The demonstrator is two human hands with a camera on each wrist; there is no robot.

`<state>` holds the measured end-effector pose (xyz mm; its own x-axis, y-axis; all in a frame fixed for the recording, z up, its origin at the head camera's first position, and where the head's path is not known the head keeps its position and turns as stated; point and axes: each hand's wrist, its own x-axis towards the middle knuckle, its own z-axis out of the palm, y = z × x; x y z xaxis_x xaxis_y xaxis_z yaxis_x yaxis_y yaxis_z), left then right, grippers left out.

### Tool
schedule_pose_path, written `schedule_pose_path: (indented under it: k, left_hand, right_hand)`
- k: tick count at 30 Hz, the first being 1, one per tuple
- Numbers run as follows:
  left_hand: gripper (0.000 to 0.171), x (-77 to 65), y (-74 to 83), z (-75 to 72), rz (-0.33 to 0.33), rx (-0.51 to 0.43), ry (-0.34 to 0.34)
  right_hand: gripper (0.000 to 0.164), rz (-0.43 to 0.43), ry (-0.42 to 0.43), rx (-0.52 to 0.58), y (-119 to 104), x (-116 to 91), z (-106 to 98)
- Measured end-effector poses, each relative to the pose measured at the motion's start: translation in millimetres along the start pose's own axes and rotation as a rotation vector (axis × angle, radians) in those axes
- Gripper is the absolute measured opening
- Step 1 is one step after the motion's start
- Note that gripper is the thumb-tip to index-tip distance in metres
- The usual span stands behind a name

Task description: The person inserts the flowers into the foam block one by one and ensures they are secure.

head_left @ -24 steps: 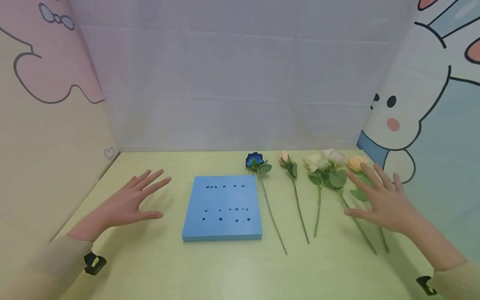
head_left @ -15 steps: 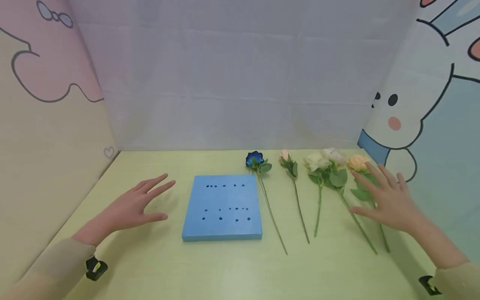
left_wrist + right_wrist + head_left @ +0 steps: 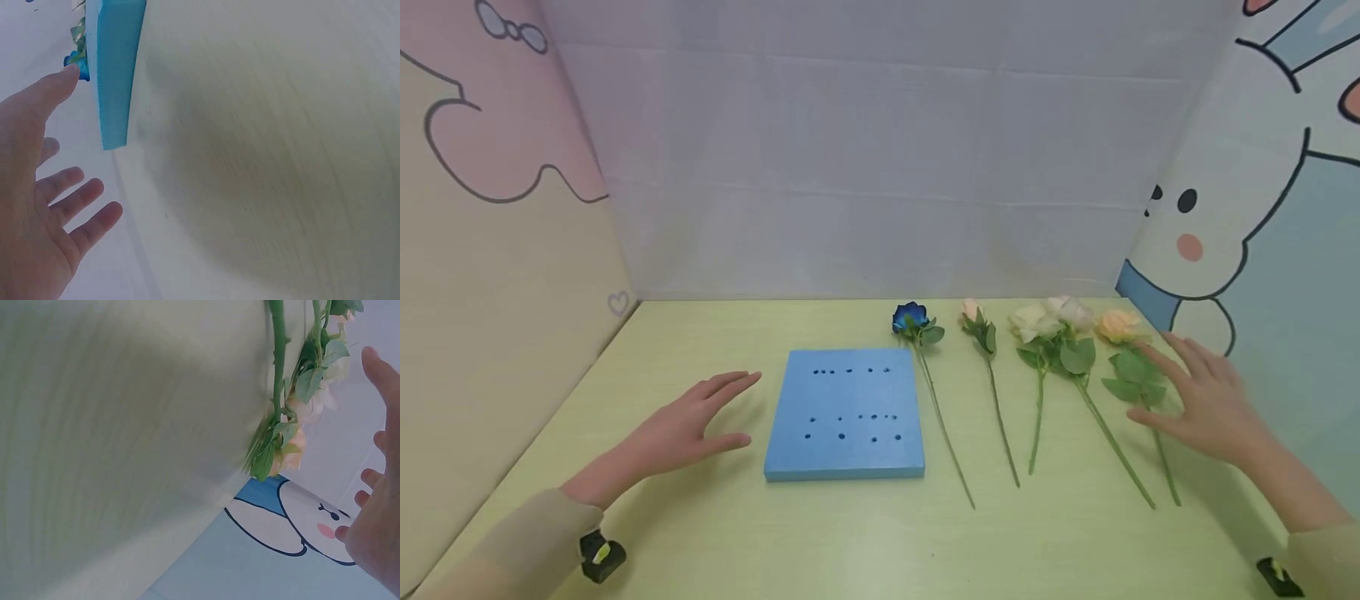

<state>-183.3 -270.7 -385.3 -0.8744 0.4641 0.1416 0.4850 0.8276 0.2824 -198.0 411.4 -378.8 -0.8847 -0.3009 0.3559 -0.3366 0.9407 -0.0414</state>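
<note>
My left hand [image 3: 688, 433] hovers with fingers extended and thumb apart, to the left of a blue foam block [image 3: 845, 400] pierced with several small holes. In the left wrist view the foam block [image 3: 117, 75] stands past the thumb. Over at the right, my right hand [image 3: 1213, 404] holds nothing, its fingers spread beside the yellow-orange rose [image 3: 1120, 326]. That rose's leaves [image 3: 1135, 375] show left of the thumb. The right wrist view has the same rose [image 3: 294, 450] left of the fingers.
Right of the block lie a blue rose [image 3: 910, 317], a pink rosebud [image 3: 972, 313], a cream rose [image 3: 1032, 322] and a pale white-pink rose [image 3: 1071, 313], stems toward the front. A pale green table [image 3: 850, 542] meets cloth walls at the back and sides.
My left hand has moved right and slightly down, closer to the foam block. My right hand has shifted right, uncovering more of the yellow-orange rose. The flowers and block stay put.
</note>
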Motion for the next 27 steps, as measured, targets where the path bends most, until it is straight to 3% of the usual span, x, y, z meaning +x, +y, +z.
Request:
schedule_pose_path:
  k: [4,12,16,21,27]
  left_hand:
    - [0.081,1.9,1.9,4.1,-0.017,-0.051,-0.003]
    - [0.084,2.6,11.6,12.3,-0.073,-0.268,-0.035]
    - [0.084,2.6,18.2,19.0,-0.112,-0.32,-0.038]
    - [0.085,4.2,22.4,24.9,-0.111,-0.357,-0.024]
    - [0.094,9.7,18.1,27.5,-0.131,-0.362,-0.091]
  right_hand:
    - [0.105,0.014,0.009,-0.01,8.4,-0.4,1.1]
    - [0.109,0.052,-0.027,-0.004,14.5,-6.2,3.8]
    - [0.109,0.075,-0.048,-0.005,16.4,-9.6,6.4]
    - [0.099,0.104,-0.106,0.006,21.0,-11.4,8.9]
    - [0.087,0.119,-0.195,0.039,25.4,-13.1,14.3]
